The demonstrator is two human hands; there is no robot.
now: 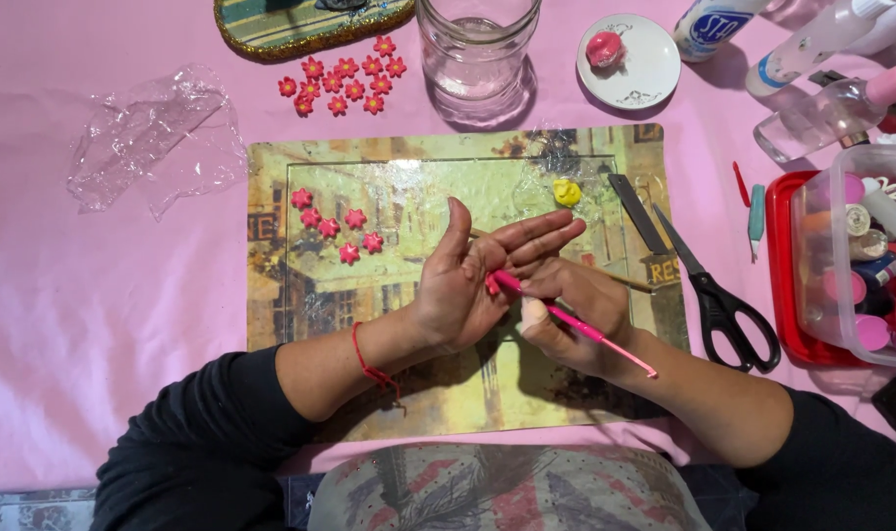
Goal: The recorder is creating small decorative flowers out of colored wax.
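We note the left hand [467, 285] open, fingers spread, a small pink clay piece [491, 285] on its palm. Right hand [576, 315] pinches a pink modelling tool [576, 324], tip apparently touching the piece. Soft, light, easily dented: support from beneath.

Ten small pink flowers [342, 83] above the mat [300, 324], six flowers [336, 228] on it; one glass jar [477, 54], one scissors [720, 300].

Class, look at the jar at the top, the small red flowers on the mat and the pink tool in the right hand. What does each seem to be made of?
Jar: clear glass, thick-walled and see-through. Small red flowers: probably modelling clay, matte with soft moulded petals. Pink tool in the right hand: likely plastic, smooth and evenly coloured.
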